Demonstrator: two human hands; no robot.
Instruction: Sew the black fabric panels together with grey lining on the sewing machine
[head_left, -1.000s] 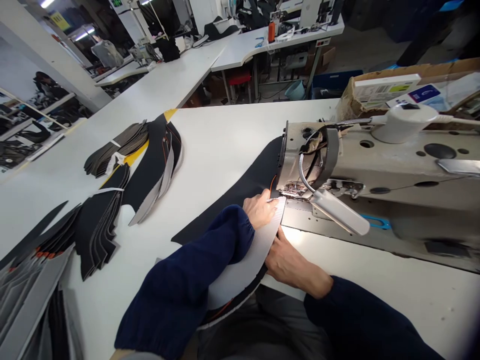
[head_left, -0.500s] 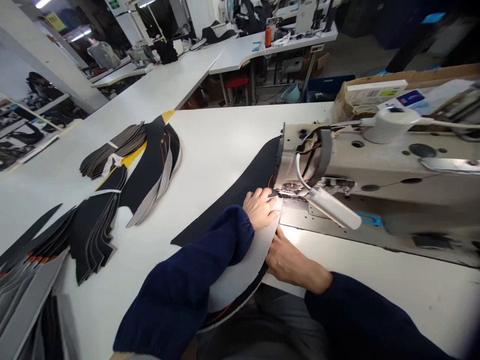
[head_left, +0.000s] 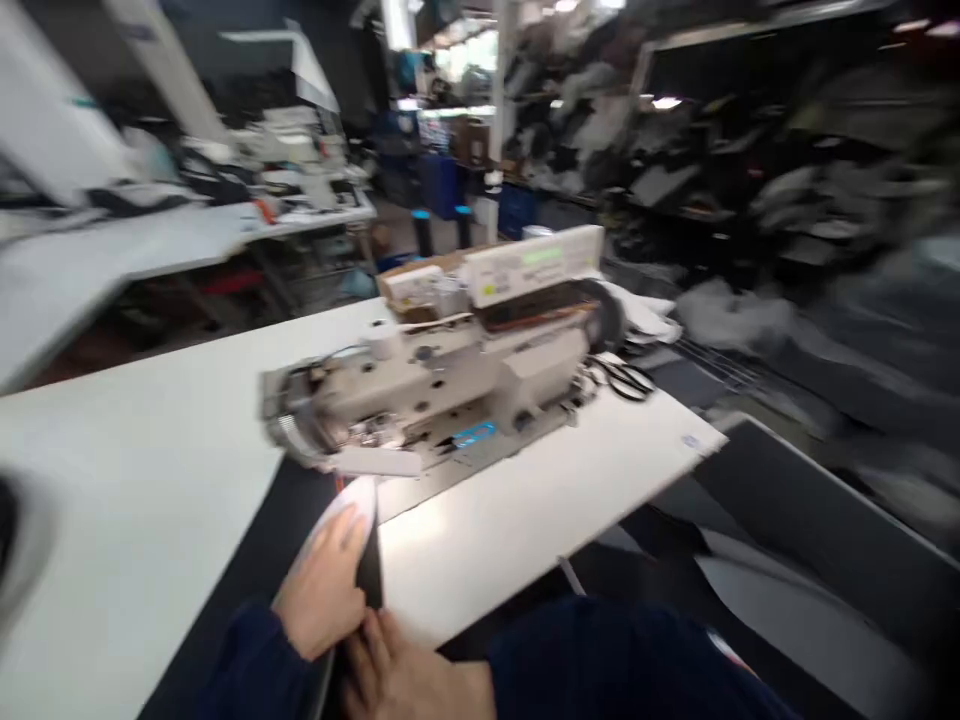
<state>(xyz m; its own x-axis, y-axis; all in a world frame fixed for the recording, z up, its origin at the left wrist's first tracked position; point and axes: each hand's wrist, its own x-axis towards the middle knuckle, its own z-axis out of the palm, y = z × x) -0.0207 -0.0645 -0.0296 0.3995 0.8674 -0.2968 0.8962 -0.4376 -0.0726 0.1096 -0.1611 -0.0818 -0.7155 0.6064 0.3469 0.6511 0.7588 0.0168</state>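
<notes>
Motion blur softens this view. My left hand lies flat with fingers stretched out on a pale grey fabric panel. Beneath that panel runs a larger black fabric panel, its far end under the head of the sewing machine. Close below the left hand, my right hand has its fingers at the panels' right edge, seemingly pinching it; its thumb is hidden. The lamp on the machine head lights the fabric near the needle, which I cannot make out.
Blue-handled thread snips lie on the machine bed. Black-handled scissors rest by the machine's right end. A white box stands behind it. Cut fabric pieces lie at lower right, with crowded shelves beyond the white table.
The head view has swung to the right, bringing the machine's far end and the shelves into sight. Both hands remain at the fabric, now lower and further left in view.
</notes>
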